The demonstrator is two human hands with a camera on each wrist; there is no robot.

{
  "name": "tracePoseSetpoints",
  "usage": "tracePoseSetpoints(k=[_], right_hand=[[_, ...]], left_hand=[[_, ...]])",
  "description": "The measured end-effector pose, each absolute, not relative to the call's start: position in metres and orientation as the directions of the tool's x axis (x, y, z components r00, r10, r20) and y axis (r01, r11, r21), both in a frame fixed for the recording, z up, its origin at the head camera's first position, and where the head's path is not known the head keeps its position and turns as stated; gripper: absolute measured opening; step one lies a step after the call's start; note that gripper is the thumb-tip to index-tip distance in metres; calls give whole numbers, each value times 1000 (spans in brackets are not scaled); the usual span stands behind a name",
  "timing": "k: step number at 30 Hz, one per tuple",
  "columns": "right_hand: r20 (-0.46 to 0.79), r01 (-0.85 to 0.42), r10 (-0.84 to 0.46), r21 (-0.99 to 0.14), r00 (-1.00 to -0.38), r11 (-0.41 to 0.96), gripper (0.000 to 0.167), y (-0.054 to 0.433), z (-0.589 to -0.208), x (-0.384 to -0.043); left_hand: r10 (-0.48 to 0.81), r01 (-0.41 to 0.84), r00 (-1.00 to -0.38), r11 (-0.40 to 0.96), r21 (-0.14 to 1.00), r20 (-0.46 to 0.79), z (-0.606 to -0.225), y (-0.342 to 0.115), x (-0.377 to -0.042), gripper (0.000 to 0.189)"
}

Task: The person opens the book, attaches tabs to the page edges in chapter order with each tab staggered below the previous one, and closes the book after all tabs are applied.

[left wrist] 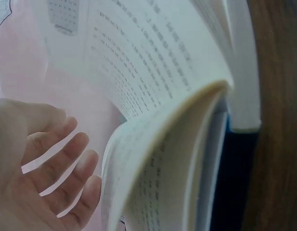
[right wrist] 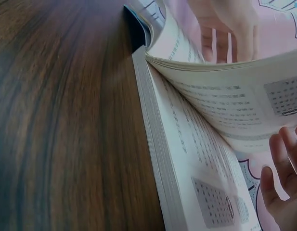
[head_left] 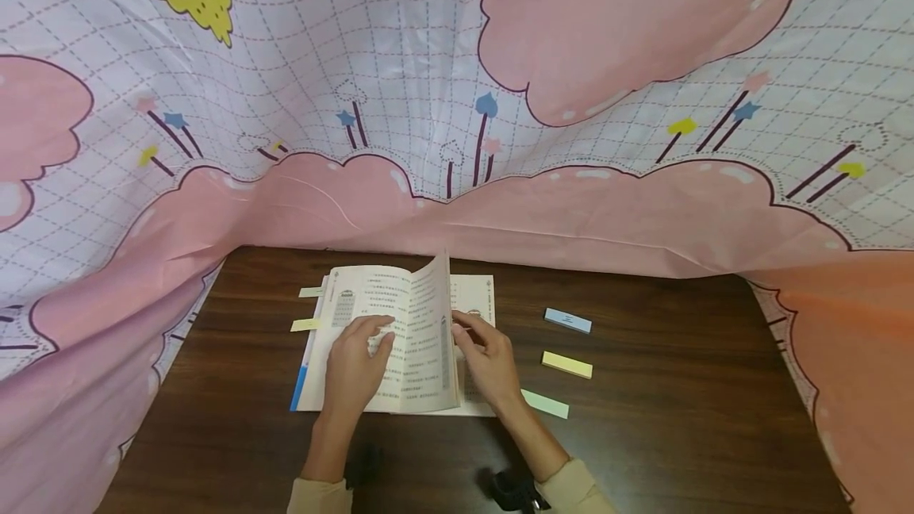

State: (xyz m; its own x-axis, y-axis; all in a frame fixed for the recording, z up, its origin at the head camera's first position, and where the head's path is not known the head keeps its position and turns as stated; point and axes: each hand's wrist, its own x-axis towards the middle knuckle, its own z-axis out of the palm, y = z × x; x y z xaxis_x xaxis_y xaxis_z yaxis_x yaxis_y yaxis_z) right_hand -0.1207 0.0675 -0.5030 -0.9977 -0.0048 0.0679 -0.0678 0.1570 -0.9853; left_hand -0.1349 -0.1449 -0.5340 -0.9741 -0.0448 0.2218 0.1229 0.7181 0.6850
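An open book (head_left: 357, 282) with printed pages lies on the table, a blue cover corner at its lower left. A thick group of its pages (head_left: 428, 355) stands raised from the right side, curving up from the spine. My left hand (head_left: 353, 367) is over the left page, fingers loosely bent and holding nothing; in the left wrist view its fingertips (left wrist: 93, 185) come close to a curved page. At the outer edge of the raised pages is my right hand (head_left: 493, 359). In the right wrist view its fingers (right wrist: 283, 159) are spread by that edge, not curled round it.
Pale green (head_left: 311, 292) and yellow (head_left: 305, 325) sticky tabs stick out from the book's left edge. To its right lie blue (head_left: 567, 320), yellow (head_left: 567, 365) and green (head_left: 546, 404) strips of sticky notes. A patterned cloth (head_left: 557, 220) hangs around the dark wooden table (head_left: 678, 419).
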Motion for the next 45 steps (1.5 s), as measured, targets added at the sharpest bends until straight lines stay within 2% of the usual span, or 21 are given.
tracePoseSetpoints(k=[9,18,26,32,45], right_hand=[[99,-105,-48,-983,-994,148,29,60,-504,-120],[157,-173,-111,-974,-981,149,30,55,-505,-123],[234,-264,-151,-938,-960,225,31,47,-542,-132],[248,-292,-204,-930,-947,224,31,43,-547,-132],[247,-309,-231,-905,-941,291,33,33,-547,-131]], left_hand=[[-35,115,-980,706,699,197,-525,-144,-141,23],[-24,169,-965,707,687,261,-519,-149,-144,20],[-16,189,-960,698,691,279,-509,-152,-145,20],[-26,194,-955,695,692,294,-506,-155,-144,19],[-43,190,-950,704,684,308,-501,-164,-139,19]])
